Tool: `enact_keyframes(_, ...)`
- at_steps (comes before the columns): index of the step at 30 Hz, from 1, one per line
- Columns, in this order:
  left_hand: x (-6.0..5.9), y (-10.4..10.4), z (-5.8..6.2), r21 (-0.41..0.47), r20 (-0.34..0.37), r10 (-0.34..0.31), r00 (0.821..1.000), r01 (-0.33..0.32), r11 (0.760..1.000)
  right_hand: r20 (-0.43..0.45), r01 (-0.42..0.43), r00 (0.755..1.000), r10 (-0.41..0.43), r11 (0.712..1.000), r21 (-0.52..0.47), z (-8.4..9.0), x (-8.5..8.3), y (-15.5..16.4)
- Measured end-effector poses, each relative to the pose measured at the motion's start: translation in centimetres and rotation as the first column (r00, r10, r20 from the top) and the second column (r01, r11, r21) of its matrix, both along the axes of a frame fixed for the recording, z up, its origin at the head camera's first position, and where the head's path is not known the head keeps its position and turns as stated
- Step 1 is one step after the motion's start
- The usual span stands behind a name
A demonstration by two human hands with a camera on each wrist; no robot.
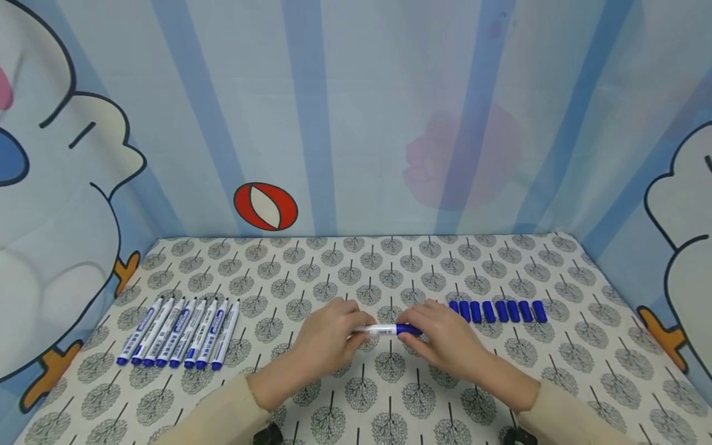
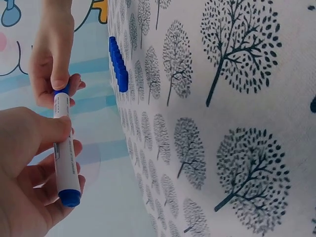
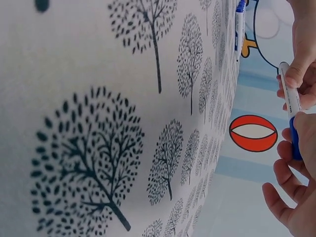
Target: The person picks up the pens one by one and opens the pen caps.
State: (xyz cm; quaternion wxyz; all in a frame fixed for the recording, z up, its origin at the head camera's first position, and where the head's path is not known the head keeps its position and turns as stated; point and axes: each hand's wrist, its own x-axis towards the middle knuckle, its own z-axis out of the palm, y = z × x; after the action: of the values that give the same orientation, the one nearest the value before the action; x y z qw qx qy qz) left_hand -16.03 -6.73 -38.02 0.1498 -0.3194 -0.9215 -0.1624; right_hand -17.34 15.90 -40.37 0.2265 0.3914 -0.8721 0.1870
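Note:
Between both hands lies a white whiteboard marker [image 1: 381, 329], roughly level over the table, printed along its barrel. My left hand [image 1: 329, 330] pinches the barrel near its left end between thumb and fingers. At the other end my right hand [image 1: 445, 337] pinches the blue cap [image 1: 408, 329], which meets the barrel with no gap showing. From the left wrist, the marker's blue end plug [image 2: 69, 197] shows past the left fingers, while the right fingers largely hide the cap. In the right wrist view the right hand [image 3: 301, 182] has its thumb along the cap.
Several uncapped markers [image 1: 177, 334] lie side by side at the left, dark tips pointing away and blue ends near. To the right, several loose blue caps [image 1: 500, 311] form a row just beyond the right hand. A tree-patterned cloth [image 1: 356, 266] covers the table, backed by a printed curtain [image 1: 367, 123].

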Motion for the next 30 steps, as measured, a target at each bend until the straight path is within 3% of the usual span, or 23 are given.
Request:
enact_keyframes(4, -0.1, -0.8, -0.3, 0.019, -0.064, 0.002, 0.998, -0.001, 1.0, 0.0, -0.004, 1.0, 0.004, 1.0, -0.005, 0.0, -0.3, 0.9)
enact_keyframes(8, -0.2, -2.8, -0.1, 0.057, -0.112, 0.103, 0.988, -0.097, 0.994, 0.026, 0.078, 0.997, -0.076, 0.995, -0.065, 0.2, -0.6, 3.5)
enact_keyframes(12, -0.2, -4.1, 0.3, 0.043, -0.046, 0.183, 0.982, -0.181, 0.983, 0.084, 0.152, 0.986, -0.145, 0.985, -0.077, 0.5, -0.8, 5.3)
enact_keyframes(18, 0.1, -4.3, 0.3, -0.034, 0.071, 0.239, 0.968, -0.237, 0.971, 0.12, 0.183, 0.977, -0.176, 0.982, -0.047, 0.8, -0.8, 5.6)
enact_keyframes(26, 0.0, -5.3, -0.6, -0.046, 0.146, 0.364, 0.92, -0.362, 0.931, 0.179, 0.266, 0.949, -0.259, 0.964, -0.018, 1.0, -0.8, 6.7)
enact_keyframes(30, -0.4, -6.4, -1.2, -0.033, 0.152, 0.404, 0.902, -0.404, 0.914, 0.19, 0.275, 0.945, -0.266, 0.961, -0.017, 1.0, -0.8, 7.4)
